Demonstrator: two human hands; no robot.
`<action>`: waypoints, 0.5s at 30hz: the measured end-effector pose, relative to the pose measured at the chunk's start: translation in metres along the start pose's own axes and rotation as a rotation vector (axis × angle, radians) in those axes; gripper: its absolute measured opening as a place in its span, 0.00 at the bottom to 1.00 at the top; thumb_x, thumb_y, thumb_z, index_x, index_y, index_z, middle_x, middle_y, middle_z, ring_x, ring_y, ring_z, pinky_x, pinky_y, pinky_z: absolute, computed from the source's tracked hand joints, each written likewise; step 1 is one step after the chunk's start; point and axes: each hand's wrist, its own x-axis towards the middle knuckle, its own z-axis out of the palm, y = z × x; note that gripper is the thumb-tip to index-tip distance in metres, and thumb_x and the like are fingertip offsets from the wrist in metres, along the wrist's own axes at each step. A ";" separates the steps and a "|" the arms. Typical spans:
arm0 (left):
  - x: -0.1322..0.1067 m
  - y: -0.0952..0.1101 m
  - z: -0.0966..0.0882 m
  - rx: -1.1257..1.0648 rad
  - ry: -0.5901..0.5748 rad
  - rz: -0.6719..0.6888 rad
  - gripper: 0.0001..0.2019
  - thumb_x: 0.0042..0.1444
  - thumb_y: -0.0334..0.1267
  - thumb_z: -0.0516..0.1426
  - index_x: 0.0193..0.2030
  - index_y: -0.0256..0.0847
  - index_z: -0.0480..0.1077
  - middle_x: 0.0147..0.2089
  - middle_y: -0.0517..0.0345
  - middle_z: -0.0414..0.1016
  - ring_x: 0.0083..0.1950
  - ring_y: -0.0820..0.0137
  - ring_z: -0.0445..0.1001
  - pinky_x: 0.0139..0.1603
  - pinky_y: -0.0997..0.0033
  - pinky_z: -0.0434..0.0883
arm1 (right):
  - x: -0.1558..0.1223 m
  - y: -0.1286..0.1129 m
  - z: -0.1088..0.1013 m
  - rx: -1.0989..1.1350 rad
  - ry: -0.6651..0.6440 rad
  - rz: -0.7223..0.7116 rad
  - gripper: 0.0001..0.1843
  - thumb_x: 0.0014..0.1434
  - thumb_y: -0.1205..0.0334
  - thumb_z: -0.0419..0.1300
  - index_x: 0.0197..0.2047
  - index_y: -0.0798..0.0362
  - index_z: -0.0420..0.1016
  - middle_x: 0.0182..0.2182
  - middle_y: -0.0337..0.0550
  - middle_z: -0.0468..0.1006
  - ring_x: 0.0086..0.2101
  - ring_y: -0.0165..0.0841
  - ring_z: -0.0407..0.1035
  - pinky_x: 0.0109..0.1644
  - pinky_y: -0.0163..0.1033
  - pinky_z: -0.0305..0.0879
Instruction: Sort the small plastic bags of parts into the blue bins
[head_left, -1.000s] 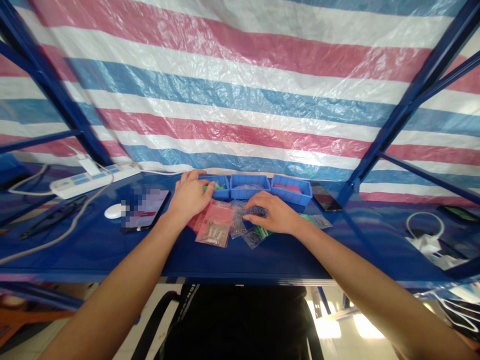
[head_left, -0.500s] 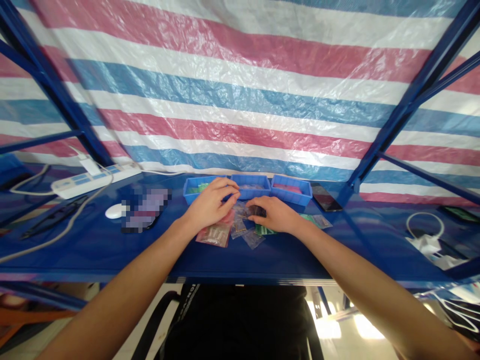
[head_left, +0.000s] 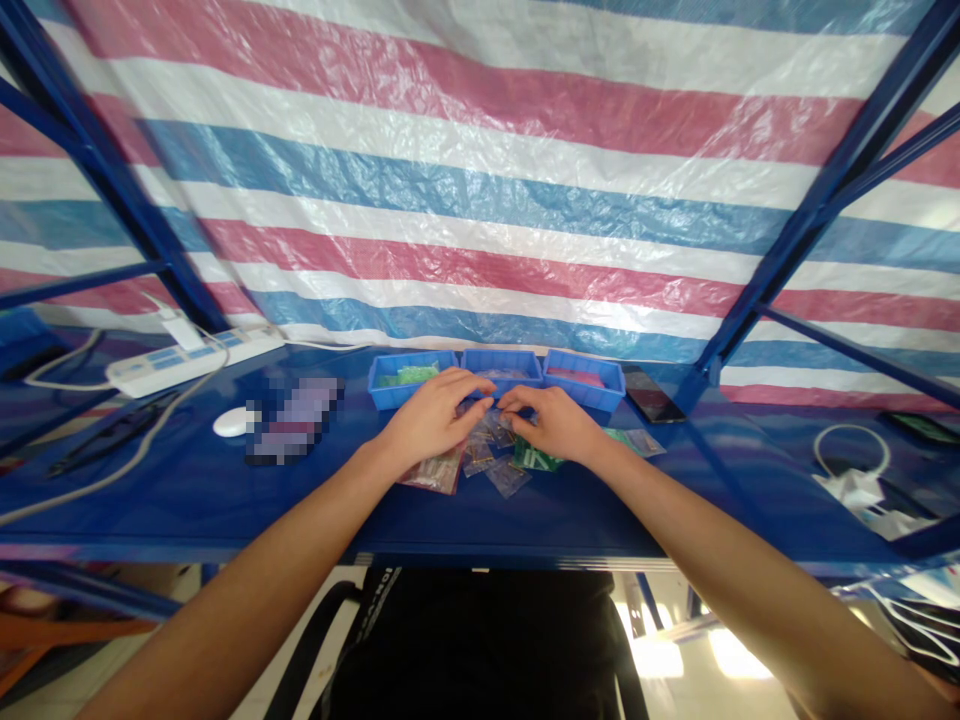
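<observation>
My left hand (head_left: 439, 412) is over a pink bag (head_left: 441, 474), its thumb and fingers curled together towards the right. Facing it, my right hand (head_left: 553, 422) has its fingers bent inward, fingertips close to the left ones. Whatever lies between the fingertips is too small to make out. Small clear plastic bags (head_left: 507, 477) lie in a loose pile below and between the hands. A green bag (head_left: 535, 456) is partly under my right hand. Behind stand three blue bins: the left bin (head_left: 379, 398) has green bags, the middle bin (head_left: 489, 386) clear ones, the right bin (head_left: 600, 400) pink ones.
A dark phone (head_left: 652, 393) lies right of the bins, with more bags (head_left: 637, 440) in front. At left are a blurred-out phone (head_left: 300, 415), a white mouse-like object (head_left: 234, 422) and a white power strip (head_left: 199, 360) with cables. A white charger (head_left: 855, 487) lies at right.
My left hand has shifted right and slightly down, uncovering the left bin's green contents. My right hand has moved right, its fingers lifted off the pile, showing more of the green bag.
</observation>
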 end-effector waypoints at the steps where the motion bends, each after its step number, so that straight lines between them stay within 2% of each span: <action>1: 0.000 0.000 0.000 0.001 -0.006 -0.002 0.16 0.74 0.45 0.53 0.58 0.43 0.77 0.55 0.48 0.82 0.59 0.56 0.77 0.63 0.55 0.72 | 0.000 0.000 -0.001 -0.007 -0.018 -0.009 0.14 0.64 0.70 0.64 0.51 0.48 0.80 0.44 0.42 0.88 0.46 0.41 0.83 0.54 0.45 0.75; 5: -0.001 -0.002 0.001 0.008 -0.035 -0.001 0.16 0.73 0.44 0.53 0.57 0.42 0.77 0.55 0.48 0.82 0.59 0.56 0.77 0.63 0.54 0.72 | 0.001 -0.001 -0.001 -0.052 -0.081 -0.038 0.11 0.60 0.69 0.69 0.47 0.50 0.81 0.44 0.44 0.87 0.45 0.42 0.82 0.55 0.47 0.74; 8: -0.001 -0.001 0.001 0.008 -0.046 -0.009 0.16 0.74 0.44 0.53 0.58 0.42 0.77 0.56 0.49 0.82 0.60 0.55 0.77 0.64 0.54 0.72 | 0.001 0.000 0.001 0.010 -0.017 -0.015 0.12 0.60 0.73 0.65 0.46 0.50 0.81 0.42 0.42 0.87 0.43 0.40 0.82 0.54 0.47 0.75; 10: -0.001 0.000 0.001 -0.004 -0.043 -0.031 0.18 0.73 0.45 0.54 0.63 0.43 0.75 0.60 0.49 0.81 0.62 0.55 0.77 0.65 0.54 0.72 | 0.002 0.001 0.003 0.113 0.076 0.032 0.13 0.61 0.72 0.64 0.47 0.49 0.81 0.41 0.42 0.87 0.42 0.39 0.82 0.53 0.46 0.76; 12: -0.002 0.001 0.001 -0.017 -0.038 -0.051 0.23 0.71 0.47 0.57 0.69 0.44 0.70 0.63 0.49 0.80 0.63 0.55 0.77 0.65 0.54 0.72 | 0.003 0.001 0.004 0.285 0.162 0.095 0.11 0.62 0.67 0.66 0.49 0.49 0.80 0.40 0.42 0.86 0.41 0.38 0.82 0.51 0.46 0.78; 15: -0.002 0.003 0.002 -0.052 -0.056 -0.076 0.25 0.69 0.49 0.60 0.70 0.46 0.70 0.60 0.52 0.83 0.59 0.55 0.81 0.60 0.57 0.76 | 0.005 -0.002 0.003 0.564 0.203 0.171 0.14 0.62 0.57 0.70 0.50 0.49 0.77 0.41 0.43 0.86 0.41 0.37 0.82 0.50 0.45 0.79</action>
